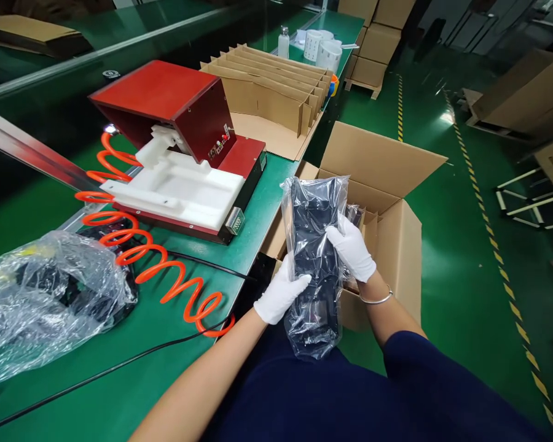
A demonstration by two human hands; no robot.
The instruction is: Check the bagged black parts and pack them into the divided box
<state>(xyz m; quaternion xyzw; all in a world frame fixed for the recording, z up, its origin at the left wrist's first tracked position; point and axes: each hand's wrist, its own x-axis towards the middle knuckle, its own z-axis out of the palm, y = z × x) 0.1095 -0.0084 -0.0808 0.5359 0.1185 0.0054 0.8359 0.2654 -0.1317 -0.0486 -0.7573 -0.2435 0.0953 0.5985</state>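
Note:
Both my hands wear white gloves and hold one long black plastic part in a clear bag (317,258), upright in front of my body. My left hand (283,291) grips its lower left edge, thumb across the front. On the upper right edge, my right hand (351,245) is closed with the thumb pressed on the film; its other fingers are partly hidden behind. Just beyond the bag stands an open cardboard box (405,252) with dividers and more bagged items (354,215) inside. What exactly the black part is, I cannot make out through the shiny film.
A red machine with a white fixture (179,184) sits on the green bench (258,215). Orange coiled hose (166,270) and a black cable (133,359) cross the bench beside crumpled clear plastic (59,294). Cardboard dividers (267,80) and white rolls (328,55) lie farther back.

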